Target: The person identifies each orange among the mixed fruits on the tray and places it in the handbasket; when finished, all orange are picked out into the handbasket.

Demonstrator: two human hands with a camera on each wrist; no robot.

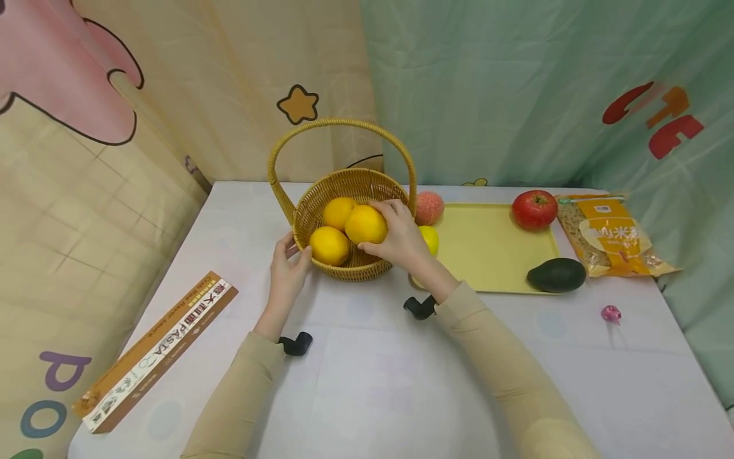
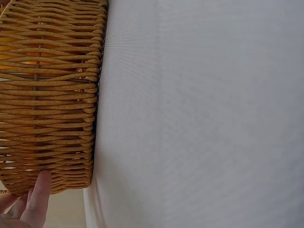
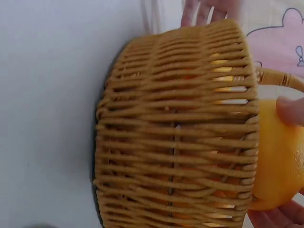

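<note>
A wicker basket [image 1: 358, 273] with a tall arched handle stands at the back of the table. My right hand [image 1: 404, 239] holds an orange [image 1: 366, 224] over the basket's right part, thumb and fingers around it. In the right wrist view the orange [image 3: 280, 161] shows at the rim, partly below it. Inside lie an orange [image 1: 329, 247] at the front and another orange [image 1: 338, 212] behind it. My left hand [image 1: 287, 271] grips the basket's front left side; the left wrist view shows its fingers [image 2: 40, 194] touching the wicker wall.
Right of the basket lies a yellow tray [image 1: 482, 248] with a red apple [image 1: 534, 210] and an avocado [image 1: 556, 275]. A peach [image 1: 429, 208] and a yellow fruit [image 1: 429, 239] sit beside the basket. Further out are a grain bag [image 1: 616, 236], pink candy [image 1: 611, 313] and pasta box [image 1: 157, 350].
</note>
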